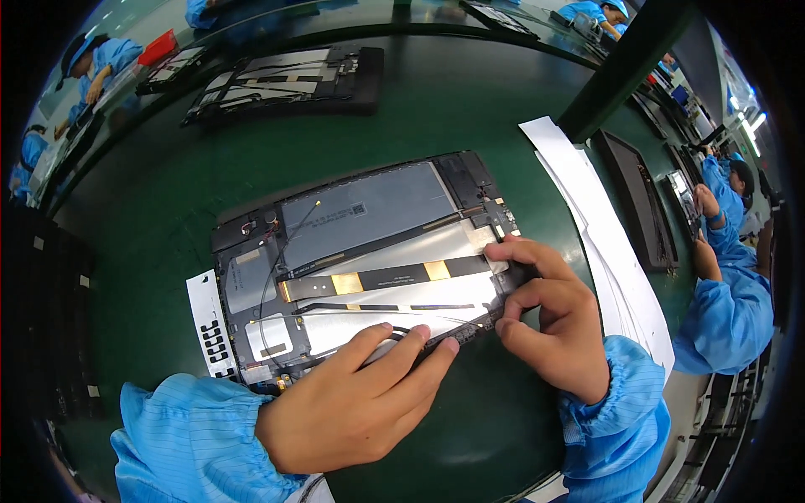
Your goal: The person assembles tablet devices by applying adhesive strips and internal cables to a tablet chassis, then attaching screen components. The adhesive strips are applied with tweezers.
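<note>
An opened tablet with its inner side up lies at a slant on the green table. It has a grey battery, a silver metal plate, and thin black cables. A wide black ribbon cable with gold patches crosses the plate. My left hand lies over the tablet's near edge, fingers stretched and apart. At the right end, my right hand presses its index fingertip by the ribbon cable's end. Its other fingers curl in, thumb at the tablet's edge; the fingertips partly hide the contact.
A white strip with black tabs sticks out at the tablet's left. White paper sheets and a black tray lie to the right. Another opened tablet is farther back. A green post rises behind; co-workers in blue sit around.
</note>
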### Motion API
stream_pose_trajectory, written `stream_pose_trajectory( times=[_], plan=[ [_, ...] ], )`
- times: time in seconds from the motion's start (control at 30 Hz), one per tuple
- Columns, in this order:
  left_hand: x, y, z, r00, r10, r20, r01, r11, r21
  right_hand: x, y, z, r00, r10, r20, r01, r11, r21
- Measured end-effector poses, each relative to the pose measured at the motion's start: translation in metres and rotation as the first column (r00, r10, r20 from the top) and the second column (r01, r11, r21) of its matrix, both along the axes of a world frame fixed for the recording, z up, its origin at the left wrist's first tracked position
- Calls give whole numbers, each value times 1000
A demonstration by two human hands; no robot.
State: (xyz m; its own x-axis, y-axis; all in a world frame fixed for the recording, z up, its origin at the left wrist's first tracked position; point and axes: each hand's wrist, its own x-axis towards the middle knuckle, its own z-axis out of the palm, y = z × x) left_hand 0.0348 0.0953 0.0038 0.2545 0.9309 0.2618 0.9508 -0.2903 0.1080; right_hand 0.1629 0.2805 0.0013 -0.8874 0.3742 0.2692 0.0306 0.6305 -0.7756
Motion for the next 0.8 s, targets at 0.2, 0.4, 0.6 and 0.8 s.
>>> stream_pose_trajectory(
  times=[0.2, 0.4, 0.6, 0.8],
  plan=[
    [5, 5, 10, 994, 27, 101, -22, 999, -47, 0, -5, 5, 999, 4, 33, -1, 997, -77],
    [3, 23, 0, 995, -39, -94, 40, 999, 6, 4, 3, 5, 1000, 15, 23, -15, 1000, 0],
    [7, 21, 2, 997, -3, -78, 4, 1000, 19, 5, 6, 12, 995, 92, 39, -93, 995, 34],
    [5, 25, -4, 997, -22, -73, 24, 999, 24, 6, 8, 4, 997, 82, 9, -82, 994, 75]
  ],
)
